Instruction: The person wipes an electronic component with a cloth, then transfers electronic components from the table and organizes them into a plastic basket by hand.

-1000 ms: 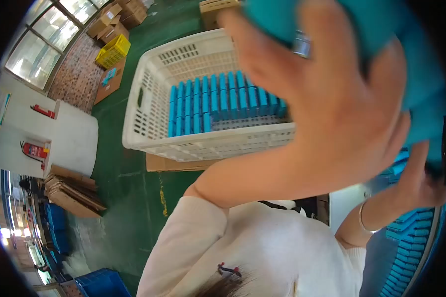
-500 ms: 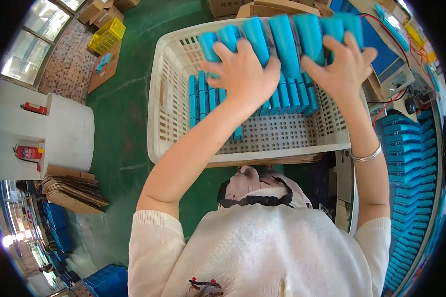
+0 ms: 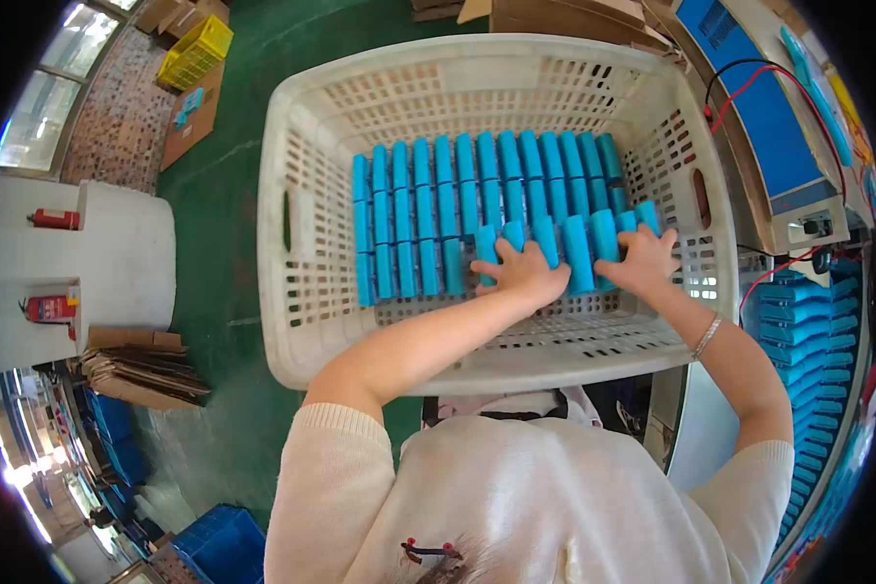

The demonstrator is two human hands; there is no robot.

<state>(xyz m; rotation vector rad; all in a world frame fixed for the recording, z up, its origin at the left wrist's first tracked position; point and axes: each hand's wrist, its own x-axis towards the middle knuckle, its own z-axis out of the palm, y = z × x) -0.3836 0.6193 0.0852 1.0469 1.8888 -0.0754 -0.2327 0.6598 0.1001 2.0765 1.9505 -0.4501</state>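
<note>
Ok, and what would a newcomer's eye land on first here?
Probably the bright blue pieces lined up in the big white crate, with the left hand and right hand on a shorter row at the near side. After that, likely the red fire extinguishers at far left and more blue pieces stacked at far right.

L hand [image 3: 524, 275] & R hand [image 3: 647, 261] are now down in the crate [image 3: 467, 73] w/ the row of blue pcs [image 3: 576, 248], vs. 0.5 s ago, when they held it up above.
</note>
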